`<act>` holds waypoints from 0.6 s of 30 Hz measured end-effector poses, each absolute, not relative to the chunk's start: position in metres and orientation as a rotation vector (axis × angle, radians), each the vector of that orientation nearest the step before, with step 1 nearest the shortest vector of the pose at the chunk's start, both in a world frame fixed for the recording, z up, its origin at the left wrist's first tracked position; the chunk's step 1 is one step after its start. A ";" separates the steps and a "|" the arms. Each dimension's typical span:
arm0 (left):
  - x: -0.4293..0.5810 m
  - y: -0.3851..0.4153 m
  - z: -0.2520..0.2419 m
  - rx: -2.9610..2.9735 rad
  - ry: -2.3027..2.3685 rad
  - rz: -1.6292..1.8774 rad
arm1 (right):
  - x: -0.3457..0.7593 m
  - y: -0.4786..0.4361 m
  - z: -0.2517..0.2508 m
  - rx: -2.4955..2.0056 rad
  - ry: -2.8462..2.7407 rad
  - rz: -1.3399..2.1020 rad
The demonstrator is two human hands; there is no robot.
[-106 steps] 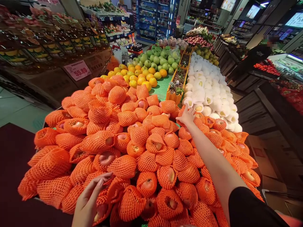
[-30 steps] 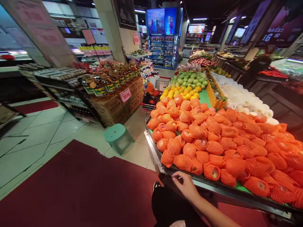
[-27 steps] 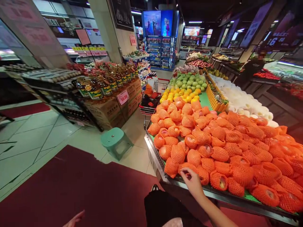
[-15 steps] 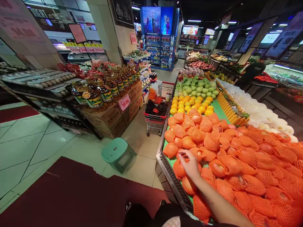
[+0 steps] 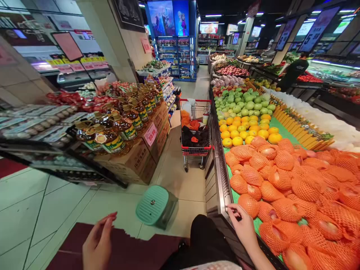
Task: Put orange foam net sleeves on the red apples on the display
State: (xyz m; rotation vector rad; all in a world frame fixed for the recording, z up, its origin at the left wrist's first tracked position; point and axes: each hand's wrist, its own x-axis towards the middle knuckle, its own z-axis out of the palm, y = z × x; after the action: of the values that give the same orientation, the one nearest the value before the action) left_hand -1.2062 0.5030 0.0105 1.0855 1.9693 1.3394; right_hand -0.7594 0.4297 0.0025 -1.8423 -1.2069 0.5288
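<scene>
My left hand (image 5: 98, 243) is raised at the lower left, over the dark red floor mat. Its thumb and forefinger are drawn together; a small reddish spot shows at the tips, too small to name. At the metal rim (image 5: 225, 195) of the fruit stand is my right hand (image 5: 242, 225), fingers loosely bent and apart, holding nothing I can see. Close beside it lies a round fruit in an orange foam net (image 5: 248, 205). Many more netted fruits (image 5: 306, 185) are heaped to the right.
A green plastic stool (image 5: 153, 204) stands on the floor ahead. Beyond it is a shopping cart (image 5: 196, 150) alongside the stand. Oil bottles (image 5: 112, 137) top cartons (image 5: 135, 159) on the left. Oranges (image 5: 247, 129) and green fruit (image 5: 244, 101) lie farther back. A person (image 5: 295, 71) stands at the far right.
My right hand has moved off the netted fruit to the stand's rim. My left hand has come into view. The view has shifted, bringing the stool and cart nearer.
</scene>
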 end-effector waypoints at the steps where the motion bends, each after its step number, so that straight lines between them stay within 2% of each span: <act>1: -1.202 0.529 0.010 1.090 1.907 1.310 | -0.759 0.434 -0.003 -1.876 -1.155 0.516; 8: -1.129 0.690 -0.008 1.247 1.602 1.226 | -0.725 0.488 -0.044 -1.933 -0.813 0.534; 14: -1.070 0.790 0.006 1.395 1.482 1.189 | -0.700 0.582 -0.014 -1.927 -0.786 0.572; 18: -1.043 0.841 -0.008 1.399 1.448 1.115 | -0.681 0.622 0.000 -1.956 -0.640 0.582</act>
State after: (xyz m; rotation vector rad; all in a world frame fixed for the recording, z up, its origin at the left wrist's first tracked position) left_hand -1.0431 0.8411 -0.0084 1.3993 1.4480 1.1153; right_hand -0.6806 0.6215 -0.0001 -1.9561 -0.6397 0.5819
